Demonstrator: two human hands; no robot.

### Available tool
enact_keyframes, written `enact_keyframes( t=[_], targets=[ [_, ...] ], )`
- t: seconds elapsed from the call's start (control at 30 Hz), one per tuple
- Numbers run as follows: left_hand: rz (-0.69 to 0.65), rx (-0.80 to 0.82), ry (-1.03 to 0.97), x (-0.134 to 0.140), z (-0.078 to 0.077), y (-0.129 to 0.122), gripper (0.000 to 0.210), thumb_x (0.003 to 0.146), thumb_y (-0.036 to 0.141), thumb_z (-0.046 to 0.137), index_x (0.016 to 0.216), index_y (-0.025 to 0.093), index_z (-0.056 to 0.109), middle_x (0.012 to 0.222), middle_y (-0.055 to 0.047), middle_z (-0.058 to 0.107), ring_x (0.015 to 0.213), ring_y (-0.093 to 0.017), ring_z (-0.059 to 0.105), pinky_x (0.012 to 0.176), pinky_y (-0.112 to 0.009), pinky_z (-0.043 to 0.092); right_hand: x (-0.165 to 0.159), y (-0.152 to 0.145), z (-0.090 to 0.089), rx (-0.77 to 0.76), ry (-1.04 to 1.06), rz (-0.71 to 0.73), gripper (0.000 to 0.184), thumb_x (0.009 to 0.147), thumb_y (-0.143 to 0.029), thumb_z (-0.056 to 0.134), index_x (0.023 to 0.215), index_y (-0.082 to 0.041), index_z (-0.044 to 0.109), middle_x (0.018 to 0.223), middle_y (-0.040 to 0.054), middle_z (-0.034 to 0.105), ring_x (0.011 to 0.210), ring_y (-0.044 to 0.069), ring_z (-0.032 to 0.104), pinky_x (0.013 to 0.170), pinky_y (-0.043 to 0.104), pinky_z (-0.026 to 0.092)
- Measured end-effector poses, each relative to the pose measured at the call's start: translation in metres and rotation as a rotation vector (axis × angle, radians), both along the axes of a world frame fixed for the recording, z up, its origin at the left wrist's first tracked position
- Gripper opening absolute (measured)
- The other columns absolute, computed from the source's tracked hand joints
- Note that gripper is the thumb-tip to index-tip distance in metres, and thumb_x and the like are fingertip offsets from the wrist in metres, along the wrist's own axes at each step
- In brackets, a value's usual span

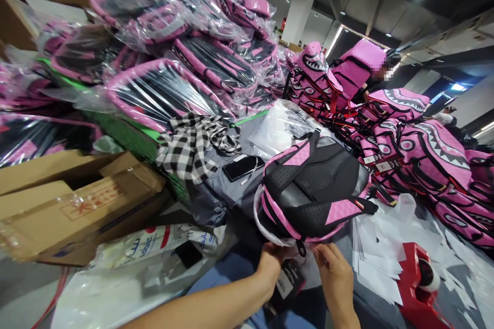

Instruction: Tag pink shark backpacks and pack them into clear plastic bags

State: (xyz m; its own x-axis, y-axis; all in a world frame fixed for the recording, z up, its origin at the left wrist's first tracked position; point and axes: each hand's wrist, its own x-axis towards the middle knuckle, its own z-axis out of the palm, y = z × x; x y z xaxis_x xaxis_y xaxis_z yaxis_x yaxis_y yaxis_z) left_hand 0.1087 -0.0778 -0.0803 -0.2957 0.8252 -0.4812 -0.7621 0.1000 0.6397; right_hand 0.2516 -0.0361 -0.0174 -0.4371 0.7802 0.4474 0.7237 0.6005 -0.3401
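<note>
Both hands of the person are bare, and the skin of the fingers is uncovered. The left hand [275, 261] shows a rounded back and a smooth wrist, but some of its fingertips are hidden. The right hand [335, 270] has slim fingers and a narrow thumb; the nails are too small to judge. The left forearm [216, 299] is long, smooth and bare as far as the lower edge of the view, and the right wrist [345, 313] is bare too. On the legs there is blue clothing [227, 270], plain and matt, which looks like trousers, with soft folds and darker shade between the arms.
</note>
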Motion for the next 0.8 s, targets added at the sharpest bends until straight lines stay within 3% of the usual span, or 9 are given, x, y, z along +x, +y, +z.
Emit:
enact_keyframes(
  t=[0.13,0.23,0.43,0.6,0.7,0.8],
  targets=[
    [0.063,-0.006,-0.032,0.005,0.007,0.006,0.027,0.046,0.027,0.086,0.067,0.016,0.071,0.069,-0.001,0.071,0.063,-0.015,0.056,0.061,-0.025,0.045,-0.02,-0.014,0.016,0.409,-0.153,-0.003,0.038,0.106,-0.036,0.042,0.083,-0.022,0.069,0.072,0.0016,0.065,0.061,0.013,0.059,0.058,0.025,0.036],
    [0.051,-0.021,-0.103,0.005,0.012,0.001,0.029,0.048,0.03,0.086,0.068,0.016,0.07,0.062,0.0,0.067,0.056,-0.014,0.053,0.054,-0.026,0.042,-0.041,-0.025,0.022,0.524,-0.235,-0.013,0.042,0.107,-0.031,0.035,0.081,-0.021,0.066,0.069,0.0016,0.06,0.061,0.014,0.055,0.059,0.028,0.034],
    [0.027,-0.027,-0.199,-0.002,0.015,-0.011,0.03,0.047,0.032,0.085,0.067,0.018,0.068,0.057,-0.001,0.065,0.058,-0.019,0.061,0.06,-0.031,0.048,-0.066,-0.04,0.001,0.481,-0.244,-0.009,0.04,0.107,-0.024,0.033,0.083,-0.02,0.064,0.069,0.003,0.058,0.064,0.018,0.051,0.062,0.031,0.034],
    [0.005,-0.002,-0.118,-0.011,0.016,-0.019,0.026,0.049,0.029,0.084,0.068,0.015,0.071,0.065,-0.003,0.069,0.068,-0.021,0.062,0.07,-0.031,0.047,-0.058,-0.05,-0.014,0.516,-0.261,0.018,0.025,0.104,-0.017,0.039,0.101,-0.017,0.064,0.087,0.0071,0.071,0.081,0.023,0.058,0.073,0.036,0.039],
    [-0.068,0.111,-0.082,-0.014,0.023,-0.022,0.023,0.059,0.032,0.08,0.072,0.015,0.073,0.077,-0.005,0.073,0.078,-0.021,0.063,0.078,-0.031,0.047,-0.051,-0.054,-0.023,0.507,-0.236,0.014,0.02,0.101,-0.014,0.043,0.101,-0.018,0.062,0.092,0.0069,0.073,0.088,0.025,0.061,0.077,0.038,0.04],
    [-0.082,0.106,-0.057,-0.012,0.028,-0.02,0.024,0.056,0.031,0.083,0.071,0.015,0.073,0.078,-0.005,0.074,0.076,-0.02,0.062,0.075,-0.03,0.046,-0.046,-0.056,-0.028,0.456,-0.161,0.027,0.016,0.099,-0.015,0.047,0.095,-0.019,0.061,0.09,0.0059,0.074,0.087,0.024,0.062,0.078,0.037,0.042]
  ],
)
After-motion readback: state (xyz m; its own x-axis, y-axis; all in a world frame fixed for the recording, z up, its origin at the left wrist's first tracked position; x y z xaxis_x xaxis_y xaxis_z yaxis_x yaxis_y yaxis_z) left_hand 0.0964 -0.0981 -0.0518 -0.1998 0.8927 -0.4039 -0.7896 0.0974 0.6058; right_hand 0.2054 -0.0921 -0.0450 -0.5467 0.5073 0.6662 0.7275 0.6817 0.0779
